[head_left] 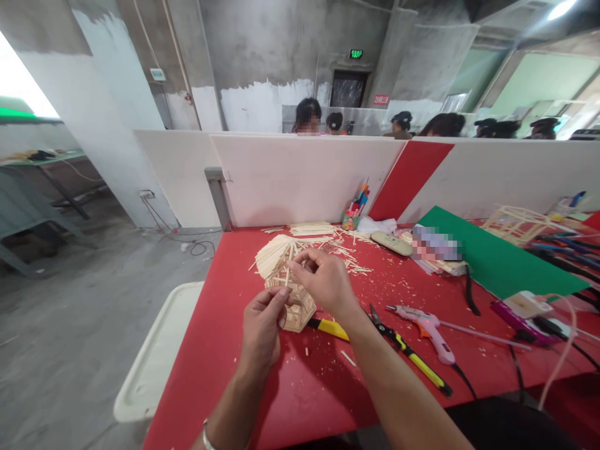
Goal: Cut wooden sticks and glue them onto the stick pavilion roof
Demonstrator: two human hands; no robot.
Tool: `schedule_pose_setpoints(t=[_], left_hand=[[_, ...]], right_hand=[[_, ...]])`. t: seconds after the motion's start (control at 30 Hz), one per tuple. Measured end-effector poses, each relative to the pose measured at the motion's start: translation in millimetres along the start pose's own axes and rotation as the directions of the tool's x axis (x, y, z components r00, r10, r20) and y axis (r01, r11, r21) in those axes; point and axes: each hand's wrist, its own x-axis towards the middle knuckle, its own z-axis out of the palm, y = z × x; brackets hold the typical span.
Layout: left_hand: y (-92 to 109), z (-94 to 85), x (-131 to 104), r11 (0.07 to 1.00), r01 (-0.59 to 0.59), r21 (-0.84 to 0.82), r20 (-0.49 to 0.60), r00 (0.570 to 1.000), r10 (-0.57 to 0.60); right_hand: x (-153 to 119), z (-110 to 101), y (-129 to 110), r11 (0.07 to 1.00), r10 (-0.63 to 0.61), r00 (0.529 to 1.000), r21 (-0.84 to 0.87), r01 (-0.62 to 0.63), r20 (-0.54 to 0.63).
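One thin stick [287, 276] runs from left fingers [275, 303] to right fingers [300, 272], pinched by both.

Red surface [206, 356] under my camera, scattered with sticks and tools.
On it I have a stick-built model [300, 320] near the left edge, with loose pale sticks [312, 229] heaped behind it and tiny offcuts strewn around. At the back I see a pen cup [350, 220], crumpled clear plastic [377, 225] and an olive case [392, 244]; to my right, a green board [487, 250] lies at a slant. Nearer me are a yellow-handled tool [334, 329] beside the model, yellow-and-black cutters [417, 361], a pink glue gun [431, 334] and a purple power strip [520, 324].
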Motion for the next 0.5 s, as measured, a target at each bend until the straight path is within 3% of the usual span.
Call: schedule_pose_setpoints(t=[0.5], left_hand=[[-1.9, 0.5, 1.3, 1.000, -0.012, 0.013, 0.017, 1.000, 0.011]], right_hand=[[1.2, 0.4, 4.2, 0.999, -0.020, 0.999, 0.035, 0.019, 0.025]])
